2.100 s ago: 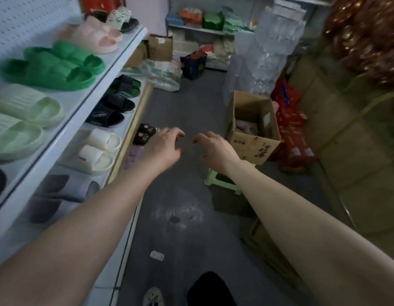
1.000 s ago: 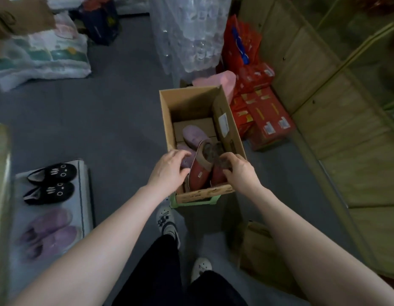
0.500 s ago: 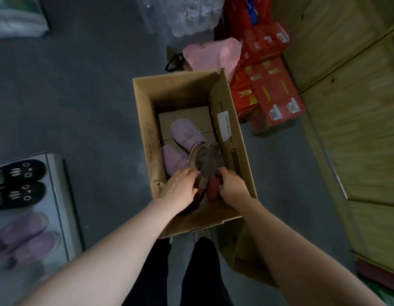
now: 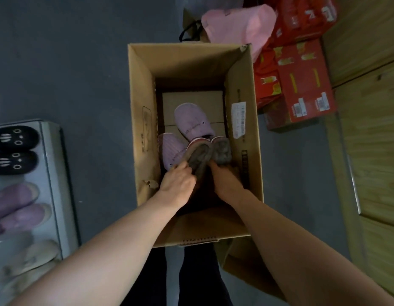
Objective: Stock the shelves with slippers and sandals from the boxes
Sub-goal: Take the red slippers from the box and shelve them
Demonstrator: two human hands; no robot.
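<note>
An open cardboard box [image 4: 143,120] stands on the floor right below me. Inside lie two lilac slippers [image 4: 192,122] and a pair of dark red slippers with grey soles [image 4: 200,159]. Both my hands reach into the box. My left hand [image 4: 177,184] grips the left dark red slipper, sole up. My right hand [image 4: 225,181] holds the other one [image 4: 222,150] beside it. The low shelf [image 4: 52,173] at the left edge carries black cat-face slippers [image 4: 14,151], lilac slippers [image 4: 17,206] and beige ones.
Red cartons [image 4: 302,85] are stacked right of the box, with a pink bag [image 4: 240,27] behind it. A wooden panel wall [image 4: 372,140] runs down the right side. Another brown box [image 4: 246,268] sits by my legs. Grey floor lies between box and shelf.
I turned from the upper shelves, stepped up to the box and bent over it. Both hands went in and closed on the dark red slippers, which now lie lower, soles up.
</note>
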